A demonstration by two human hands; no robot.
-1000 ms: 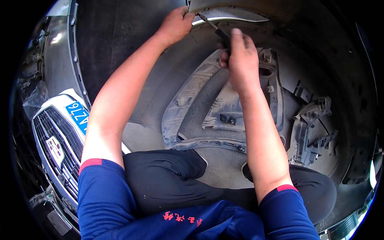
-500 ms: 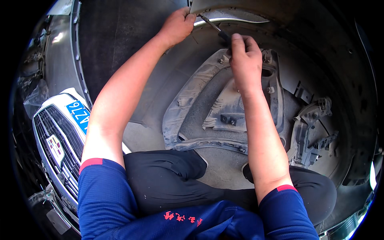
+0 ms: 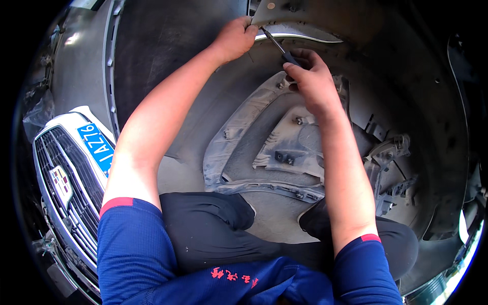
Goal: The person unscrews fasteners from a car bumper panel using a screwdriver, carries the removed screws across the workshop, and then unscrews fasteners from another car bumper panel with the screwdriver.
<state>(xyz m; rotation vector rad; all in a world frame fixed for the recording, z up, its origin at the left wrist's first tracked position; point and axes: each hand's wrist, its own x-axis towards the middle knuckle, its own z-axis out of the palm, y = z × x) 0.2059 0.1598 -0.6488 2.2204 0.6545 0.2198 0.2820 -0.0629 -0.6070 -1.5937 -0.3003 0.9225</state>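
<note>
My right hand (image 3: 311, 81) curls round the black-handled screwdriver (image 3: 291, 58), its tip at the edge of the grey panel (image 3: 302, 13). My left hand (image 3: 235, 40) bends beside that tip; what it grips, I can't tell. I'm seemingly working that edge, which next calls for a steady shaft.

Screwdriver (image 3: 280, 49): blk handle (image 3: 290, 58), silver shaft (image 3: 276, 44). Shirt (image 3: 134, 244): dk blue, red cuff bands (image 3: 117, 202). Trousers (image 3: 203, 223): blk. Lic. plate (image 3: 96, 144): blue w/ wht chars. Grille (image 3: 76, 195): blk, silver bars.
</note>
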